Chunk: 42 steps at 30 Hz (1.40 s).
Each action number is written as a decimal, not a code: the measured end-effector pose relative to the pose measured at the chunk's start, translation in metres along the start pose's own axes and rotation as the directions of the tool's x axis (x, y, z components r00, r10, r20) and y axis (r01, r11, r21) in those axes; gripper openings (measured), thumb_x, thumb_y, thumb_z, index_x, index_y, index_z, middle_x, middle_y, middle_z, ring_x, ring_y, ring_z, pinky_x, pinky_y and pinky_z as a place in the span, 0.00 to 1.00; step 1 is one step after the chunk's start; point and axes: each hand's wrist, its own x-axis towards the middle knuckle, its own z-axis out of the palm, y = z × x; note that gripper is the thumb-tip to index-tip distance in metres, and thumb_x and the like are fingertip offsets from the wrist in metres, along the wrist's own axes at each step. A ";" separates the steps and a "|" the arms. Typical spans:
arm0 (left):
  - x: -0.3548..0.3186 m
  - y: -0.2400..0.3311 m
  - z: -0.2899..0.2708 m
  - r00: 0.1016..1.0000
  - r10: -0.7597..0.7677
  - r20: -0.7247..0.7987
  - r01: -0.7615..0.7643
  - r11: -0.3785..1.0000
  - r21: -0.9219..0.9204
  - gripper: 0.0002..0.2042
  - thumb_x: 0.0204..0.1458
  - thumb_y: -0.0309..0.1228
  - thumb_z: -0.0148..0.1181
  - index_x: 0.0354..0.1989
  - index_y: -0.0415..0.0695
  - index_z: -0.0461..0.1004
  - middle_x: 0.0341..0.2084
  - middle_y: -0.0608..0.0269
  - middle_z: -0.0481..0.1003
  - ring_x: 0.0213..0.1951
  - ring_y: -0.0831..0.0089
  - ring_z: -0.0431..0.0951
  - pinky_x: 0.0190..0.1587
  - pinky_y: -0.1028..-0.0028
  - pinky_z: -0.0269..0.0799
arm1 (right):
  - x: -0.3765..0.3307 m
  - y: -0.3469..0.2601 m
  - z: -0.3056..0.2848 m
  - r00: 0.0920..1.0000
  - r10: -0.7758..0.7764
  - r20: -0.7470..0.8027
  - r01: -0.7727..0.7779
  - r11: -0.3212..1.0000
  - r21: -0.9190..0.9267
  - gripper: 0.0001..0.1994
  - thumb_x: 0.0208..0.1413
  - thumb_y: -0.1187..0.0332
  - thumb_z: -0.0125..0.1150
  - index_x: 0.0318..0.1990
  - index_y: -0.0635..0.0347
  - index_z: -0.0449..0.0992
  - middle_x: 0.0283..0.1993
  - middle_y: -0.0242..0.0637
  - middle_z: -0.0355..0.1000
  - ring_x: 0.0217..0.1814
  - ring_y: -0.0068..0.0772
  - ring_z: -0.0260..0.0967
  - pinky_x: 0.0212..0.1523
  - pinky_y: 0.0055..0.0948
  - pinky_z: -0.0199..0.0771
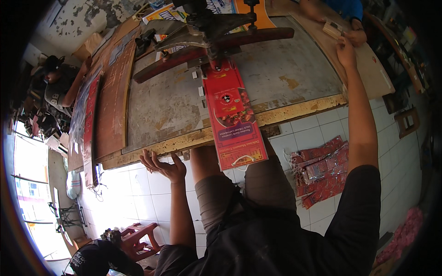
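Observation:
A long red printed card strip [232, 115] lies under the metal press [207, 39], its near end hanging over the table edge above my lap. A white string loop [243, 159] shows at that end. My left hand [165, 169] is at the table's front edge, palm up with fingers spread and nothing in it. My right hand [346, 51] reaches far to the right, fingers curled, close to a small tan block [332, 28] by a co-worker's hands. Whether my fingers touch the block, or hold anything, is hidden.
The worn grey table top [170, 115] has a yellowish front edge. Small white pieces [200, 91] lie beside the strip. Brown boards [108, 110] lie on the left, with a person beyond. Bundled red packets [322, 170] rest on the tiled floor; a red stool [140, 241] stands lower left.

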 end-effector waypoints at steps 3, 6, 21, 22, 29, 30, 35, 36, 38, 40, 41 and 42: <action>-0.003 -0.002 0.000 1.000 -0.007 0.001 0.007 1.000 0.010 0.34 0.67 0.42 0.60 0.76 0.43 0.55 0.78 0.38 0.56 0.81 0.29 0.45 0.77 0.29 0.37 | -0.001 -0.007 0.001 1.000 0.002 -0.003 -0.002 1.000 -0.025 0.19 0.69 0.66 0.64 0.64 0.57 0.78 0.58 0.44 0.83 0.61 0.47 0.81 0.63 0.43 0.78; 0.000 0.002 0.000 1.000 -0.011 0.000 0.011 1.000 0.009 0.34 0.67 0.42 0.60 0.76 0.43 0.55 0.78 0.38 0.56 0.81 0.29 0.45 0.77 0.29 0.37 | -0.004 -0.002 -0.004 1.000 0.005 -0.028 -0.005 1.000 -0.024 0.19 0.69 0.65 0.63 0.64 0.57 0.78 0.58 0.45 0.83 0.61 0.49 0.81 0.62 0.43 0.78; -0.001 0.004 -0.004 1.000 -0.023 0.000 0.023 1.000 -0.008 0.33 0.67 0.41 0.58 0.77 0.41 0.59 0.78 0.42 0.60 0.82 0.34 0.48 0.80 0.32 0.37 | -0.033 -0.022 -0.005 0.989 0.030 0.148 -0.024 0.999 -0.036 0.24 0.76 0.61 0.54 0.72 0.65 0.70 0.73 0.61 0.69 0.74 0.61 0.69 0.73 0.48 0.69; -0.001 0.004 -0.003 1.000 -0.023 -0.002 0.023 1.000 -0.021 0.33 0.67 0.41 0.57 0.77 0.41 0.59 0.78 0.42 0.60 0.82 0.34 0.48 0.80 0.32 0.37 | -0.037 -0.028 -0.012 0.989 0.028 0.148 -0.022 0.999 -0.040 0.24 0.76 0.61 0.53 0.72 0.65 0.70 0.73 0.62 0.69 0.74 0.62 0.68 0.73 0.48 0.69; 0.003 0.007 -0.007 1.000 -0.018 -0.008 0.017 0.998 -0.055 0.30 0.67 0.41 0.57 0.74 0.42 0.63 0.77 0.43 0.63 0.81 0.34 0.52 0.79 0.31 0.41 | -0.120 -0.102 -0.052 0.962 -0.231 0.145 0.228 0.973 0.036 0.19 0.75 0.65 0.59 0.66 0.66 0.73 0.69 0.57 0.71 0.73 0.63 0.69 0.72 0.51 0.69; 0.002 0.003 -0.010 1.000 -0.021 -0.008 0.021 0.999 -0.049 0.30 0.66 0.41 0.57 0.74 0.42 0.63 0.77 0.43 0.63 0.80 0.34 0.52 0.79 0.32 0.41 | -0.147 -0.128 -0.058 0.939 -0.326 0.108 0.303 0.935 0.183 0.19 0.74 0.66 0.61 0.66 0.66 0.74 0.69 0.55 0.72 0.74 0.61 0.68 0.72 0.51 0.69; 0.001 0.002 -0.021 0.999 -0.042 0.011 0.043 0.995 -0.090 0.29 0.64 0.37 0.60 0.73 0.43 0.66 0.76 0.42 0.64 0.79 0.34 0.56 0.80 0.32 0.41 | -0.304 -0.230 -0.100 0.837 -0.527 0.147 0.336 0.707 0.622 0.26 0.71 0.57 0.67 0.70 0.60 0.73 0.78 0.50 0.67 0.84 0.56 0.59 0.81 0.54 0.57; 0.008 0.008 -0.024 1.000 -0.023 0.006 0.023 0.992 -0.126 0.29 0.64 0.36 0.59 0.73 0.44 0.66 0.75 0.43 0.65 0.79 0.37 0.57 0.80 0.36 0.43 | -0.328 -0.245 -0.112 0.808 -0.568 0.159 0.365 0.693 0.622 0.29 0.69 0.53 0.69 0.71 0.58 0.73 0.79 0.50 0.65 0.85 0.57 0.57 0.82 0.56 0.54; 0.020 0.023 -0.040 0.997 -0.065 0.052 0.070 0.994 -0.088 0.27 0.62 0.34 0.59 0.71 0.44 0.69 0.71 0.46 0.70 0.76 0.41 0.62 0.78 0.41 0.47 | -0.361 -0.272 -0.122 0.762 -0.615 0.202 0.418 0.705 0.573 0.35 0.66 0.48 0.72 0.73 0.59 0.71 0.80 0.51 0.63 0.86 0.59 0.54 0.82 0.59 0.52; 0.040 0.034 -0.056 0.988 -0.119 0.099 0.129 0.986 -0.110 0.24 0.61 0.33 0.60 0.67 0.45 0.72 0.66 0.49 0.74 0.73 0.46 0.67 0.77 0.45 0.49 | -0.385 -0.282 -0.112 0.774 -0.608 0.175 0.389 0.675 0.627 0.36 0.65 0.48 0.72 0.74 0.58 0.71 0.81 0.51 0.61 0.86 0.60 0.54 0.82 0.59 0.53; 0.053 0.036 -0.065 0.983 -0.136 0.122 0.150 0.982 -0.114 0.22 0.61 0.32 0.60 0.65 0.45 0.74 0.64 0.51 0.76 0.71 0.48 0.69 0.76 0.47 0.51 | -0.391 -0.284 -0.105 0.784 -0.601 0.158 0.368 0.655 0.660 0.36 0.65 0.48 0.72 0.74 0.58 0.71 0.82 0.51 0.60 0.86 0.60 0.54 0.82 0.59 0.53; 0.068 0.038 -0.069 0.978 -0.125 0.165 0.147 0.981 -0.130 0.21 0.60 0.32 0.61 0.63 0.45 0.76 0.62 0.52 0.76 0.69 0.49 0.70 0.76 0.48 0.52 | -0.392 -0.284 -0.100 0.786 -0.600 0.153 0.381 0.663 0.644 0.36 0.65 0.48 0.72 0.74 0.58 0.72 0.82 0.51 0.60 0.85 0.60 0.55 0.81 0.59 0.53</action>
